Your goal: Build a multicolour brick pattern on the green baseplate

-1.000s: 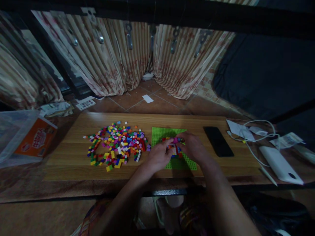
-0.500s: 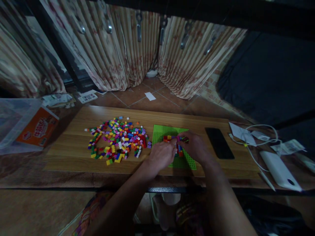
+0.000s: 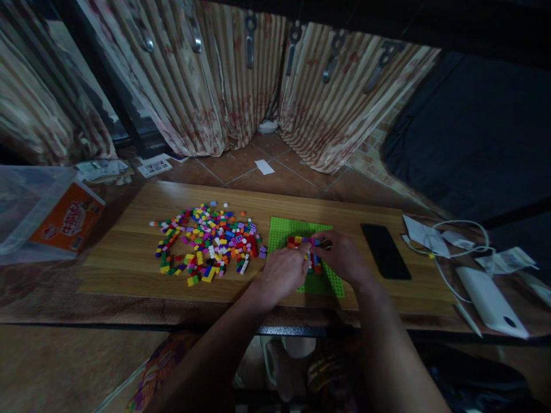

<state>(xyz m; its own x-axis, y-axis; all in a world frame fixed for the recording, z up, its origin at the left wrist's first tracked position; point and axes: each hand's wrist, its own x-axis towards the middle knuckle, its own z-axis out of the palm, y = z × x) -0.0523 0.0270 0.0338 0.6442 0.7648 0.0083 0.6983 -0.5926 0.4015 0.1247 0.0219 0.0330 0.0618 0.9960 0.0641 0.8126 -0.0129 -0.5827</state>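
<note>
A green studded baseplate (image 3: 282, 228) lies on the wooden board, partly covered by my hands and their shadow. On it is a low build of colourful toy bricks (image 3: 295, 241), with red, yellow, purple and blue parts showing. My left hand (image 3: 286, 268) rests over the build's left side, fingers curled together; what they grip is hidden. From the right, my right hand (image 3: 341, 256) reaches in with thumb and fingertips pinched at a small purplish toy brick (image 3: 313, 242) on the build's top edge. The fingertips of both hands nearly meet.
Left of the baseplate spreads a pile of loose toy bricks (image 3: 219, 235). A black phone (image 3: 385, 251) lies to the right, beyond it a white cable (image 3: 467, 222) and a white power bank (image 3: 492, 301). A clear plastic box (image 3: 32, 201) stands at the far left.
My view has shifted a little, so everything sits slightly differently in the picture. Both hands keep almost the same pose at the brick build.
</note>
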